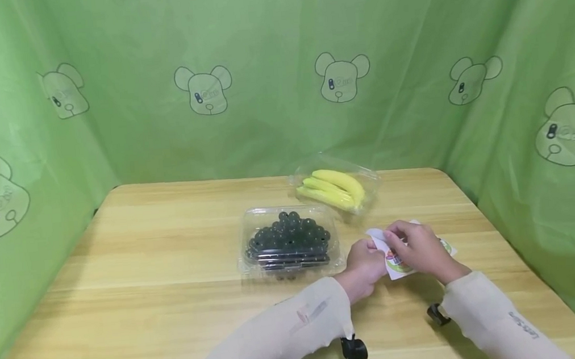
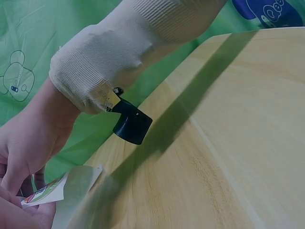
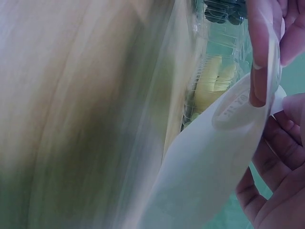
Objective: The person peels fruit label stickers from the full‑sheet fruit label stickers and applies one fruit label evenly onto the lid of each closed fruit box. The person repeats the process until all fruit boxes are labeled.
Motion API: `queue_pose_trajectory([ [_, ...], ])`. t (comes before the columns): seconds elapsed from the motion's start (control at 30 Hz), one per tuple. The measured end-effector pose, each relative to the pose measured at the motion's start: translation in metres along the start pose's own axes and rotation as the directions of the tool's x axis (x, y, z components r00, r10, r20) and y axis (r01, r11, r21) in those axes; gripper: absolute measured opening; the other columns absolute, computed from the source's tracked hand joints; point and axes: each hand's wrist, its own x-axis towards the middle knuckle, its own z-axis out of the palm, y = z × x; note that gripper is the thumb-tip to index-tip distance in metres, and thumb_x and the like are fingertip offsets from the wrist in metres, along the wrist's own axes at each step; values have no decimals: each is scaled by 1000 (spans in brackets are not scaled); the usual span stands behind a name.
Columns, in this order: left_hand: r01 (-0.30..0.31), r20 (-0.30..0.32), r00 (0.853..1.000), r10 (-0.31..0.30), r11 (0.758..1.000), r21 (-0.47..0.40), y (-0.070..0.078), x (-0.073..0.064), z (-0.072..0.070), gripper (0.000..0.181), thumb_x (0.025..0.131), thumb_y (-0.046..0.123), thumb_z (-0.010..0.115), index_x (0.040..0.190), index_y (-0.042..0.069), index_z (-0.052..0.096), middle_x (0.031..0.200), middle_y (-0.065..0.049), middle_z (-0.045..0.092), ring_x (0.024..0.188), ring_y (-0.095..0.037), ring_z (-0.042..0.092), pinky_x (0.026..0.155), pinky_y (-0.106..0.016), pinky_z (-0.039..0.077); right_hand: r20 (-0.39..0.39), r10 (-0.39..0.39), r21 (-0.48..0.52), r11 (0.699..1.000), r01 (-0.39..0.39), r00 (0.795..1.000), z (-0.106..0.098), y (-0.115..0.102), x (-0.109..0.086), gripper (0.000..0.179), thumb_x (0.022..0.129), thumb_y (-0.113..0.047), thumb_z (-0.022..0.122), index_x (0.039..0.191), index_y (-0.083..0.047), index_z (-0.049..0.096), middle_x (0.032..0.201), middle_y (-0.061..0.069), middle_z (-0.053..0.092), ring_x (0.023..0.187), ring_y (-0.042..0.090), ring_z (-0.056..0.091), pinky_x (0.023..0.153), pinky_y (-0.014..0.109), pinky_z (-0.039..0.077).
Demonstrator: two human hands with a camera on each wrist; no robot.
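A white sheet of round printed stickers (image 1: 397, 271) is held between both hands above the right part of the table. My left hand (image 1: 365, 264) pinches its left edge. The right hand (image 1: 420, 247) pinches the sheet near the same end, where a pale corner lifts up. Seen from the right wrist, the sheet's plain white back (image 3: 205, 157) curves between the fingers; whether a sticker is peeling there, I cannot tell. Left of the hands sits a clear plastic box (image 1: 250, 222) of dark grapes (image 1: 290, 239), its lid down. Behind it lie bananas (image 1: 336, 186) in a clear container (image 1: 370, 186).
The wooden table (image 1: 149, 305) has rounded far corners. Green curtains (image 1: 273, 135) with bear-head drawings hang close behind it and along both sides. Black wrist mounts (image 1: 354, 350) stick out under the sleeves, low over the tabletop.
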Motion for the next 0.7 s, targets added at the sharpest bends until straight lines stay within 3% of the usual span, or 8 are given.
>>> queue_pose_trajectory([
  [0.47, 14, -9, 1000, -13, 1000, 19, 1, -1, 1, 23, 73, -17, 52, 85, 2, 57, 74, -5, 60, 67, -18, 58, 62, -33, 55, 34, 70, -5, 998, -70, 997, -6, -2, 4, 14, 95, -11, 60, 92, 0, 68, 76, 4, 67, 71, 19, 61, 64, 36, 52],
  [0.7, 26, -17, 1000, -25, 1000, 7, 0, -1, 2, 24, 72, -17, 53, 87, 2, 58, 75, -5, 61, 69, -19, 60, 68, -39, 57, 35, 78, -9, 997, -78, 996, -6, 0, 5, 14, 96, -11, 60, 93, 1, 68, 78, 6, 67, 67, 16, 58, 60, 32, 51],
])
